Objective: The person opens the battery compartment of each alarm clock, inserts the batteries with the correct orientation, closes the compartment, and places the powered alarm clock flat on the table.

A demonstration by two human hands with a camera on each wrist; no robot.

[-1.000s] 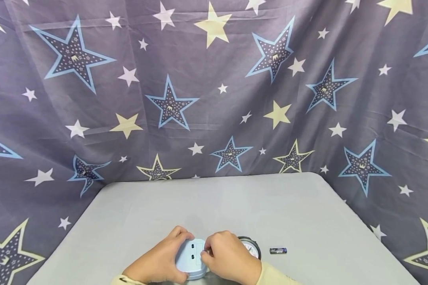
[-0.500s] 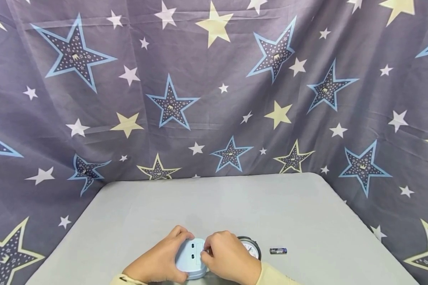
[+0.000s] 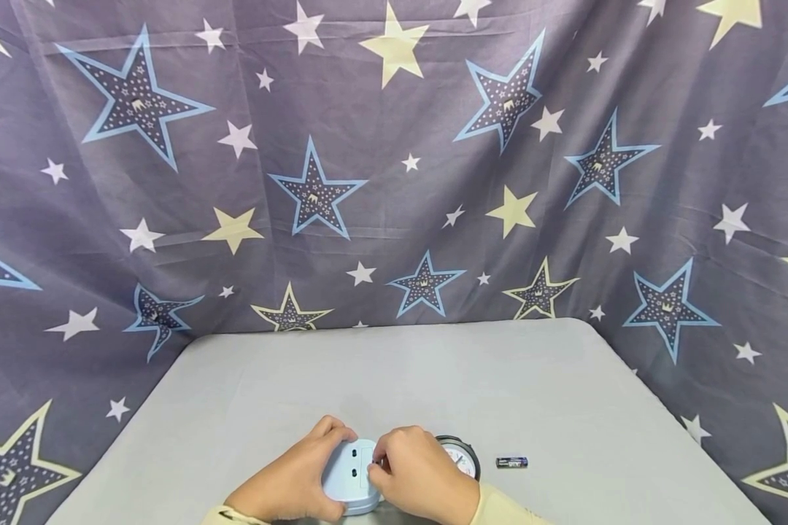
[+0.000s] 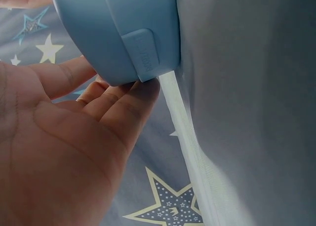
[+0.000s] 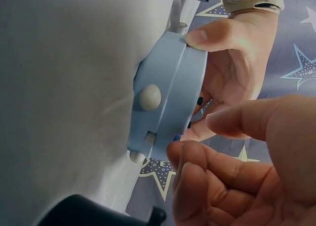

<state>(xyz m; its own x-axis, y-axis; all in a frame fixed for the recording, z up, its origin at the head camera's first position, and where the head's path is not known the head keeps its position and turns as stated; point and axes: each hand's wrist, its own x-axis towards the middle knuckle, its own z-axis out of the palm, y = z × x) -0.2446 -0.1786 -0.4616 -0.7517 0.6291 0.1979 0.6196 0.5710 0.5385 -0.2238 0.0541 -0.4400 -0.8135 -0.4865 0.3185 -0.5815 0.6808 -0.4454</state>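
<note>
Hands first: your left hand (image 3: 295, 481) cups the round pale-blue plastic alarm clock (image 3: 351, 477), fingers curled around its rim, thumb over the top edge in the right wrist view. The clock lies face down at the near edge of the grey tabletop (image 3: 394, 379), back panel up, two dark oval holes showing. Your right hand (image 3: 420, 481) works at that back panel with fingertips (image 5: 185, 152) drawn together, seemingly pinching something small and dark blue at the panel; what it is can't be made out.

Advice, as a judgement: keep the left-hand grip firm so the case doesn't slide on the cloth, and tilt the back slightly toward you so the fingertips aren't blocking your sight. Use small pressure at the panel, not a pull on the whole body.

Count outward:
- Blue clocks: one, in your hands.
- Round black-rimmed clock with white dial (image 3: 461, 457): one, face up, just beside your right hand, partly hidden by it.
- Small dark cylindrical battery (image 3: 512, 462): one, lying on the tabletop, apart from both clocks, to the right.
- Purple-grey star-print curtain (image 3: 394, 168): one, hung behind and around the tabletop.
</note>
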